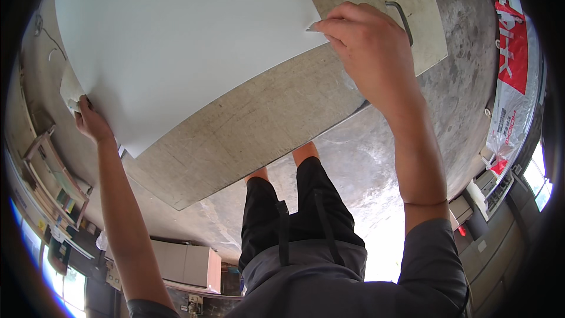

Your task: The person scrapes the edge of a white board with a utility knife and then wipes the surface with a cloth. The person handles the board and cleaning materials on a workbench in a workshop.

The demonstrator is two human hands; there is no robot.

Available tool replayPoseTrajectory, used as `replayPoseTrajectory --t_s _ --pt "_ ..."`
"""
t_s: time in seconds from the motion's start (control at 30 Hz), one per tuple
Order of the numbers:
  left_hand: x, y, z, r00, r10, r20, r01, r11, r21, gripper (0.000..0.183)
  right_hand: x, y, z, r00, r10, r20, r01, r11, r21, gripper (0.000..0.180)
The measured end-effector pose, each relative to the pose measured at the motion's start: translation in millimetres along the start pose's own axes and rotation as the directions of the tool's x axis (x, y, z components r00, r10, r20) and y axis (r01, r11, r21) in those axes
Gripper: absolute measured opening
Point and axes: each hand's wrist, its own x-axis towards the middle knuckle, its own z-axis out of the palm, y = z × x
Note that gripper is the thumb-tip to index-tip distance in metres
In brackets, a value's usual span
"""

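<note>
A large white sheet (190, 48) lies over a worn, pale work table (247, 128). At the sheet's right edge, my right hand (366, 31) pinches a small, thin metallic piece (314, 27) between thumb and fingers, close to the near right corner; whether it is a blade cannot be told. My left hand (92, 119) is at the sheet's left edge, its fingers closed around a small pale object (73, 105) that is mostly hidden.
A curved grey metal handle (404, 22) lies on the table beyond my right hand. Plastic-wrapped panels with red print (512, 53) are at the far right. A wooden rack (57, 176) stands at left, a cabinet (185, 263) at the lower left.
</note>
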Motion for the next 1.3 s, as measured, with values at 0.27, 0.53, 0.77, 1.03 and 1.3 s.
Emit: replayPoseTrajectory --t_s 0.27,0.53,0.77,1.03,1.3 --pt "5.0 -6.3 -2.4 1.0 0.009 -0.004 -0.009 0.999 -0.036 0.025 -2.5 8.5 -6.8 0.996 -0.048 0.079 0.052 0.998 -0.044 0.018" --pt "5.7 -6.6 -4.4 1.0 0.025 0.001 -0.025 0.999 -0.038 0.025 -5.8 13.1 -21.7 0.992 -0.041 0.116 0.05 0.996 -0.072 0.015" --pt "-4.8 3.0 6.5 1.0 0.007 -0.017 -0.008 0.999 -0.043 0.028 17.1 4.6 3.7 0.997 -0.08 0.003 0.08 0.996 -0.04 0.018" --pt "-4.3 2.2 2.3 0.999 0.029 -0.014 -0.03 0.999 -0.038 0.026 -3.9 6.8 -15.2 0.987 0.008 0.16 -0.003 1.0 -0.031 0.018" --pt "4.6 -6.6 -2.4 1.0 0.03 0.003 -0.03 0.999 -0.036 0.027 -29.1 17.5 -12.0 0.978 0.207 0.042 -0.21 0.969 0.13 0.02"
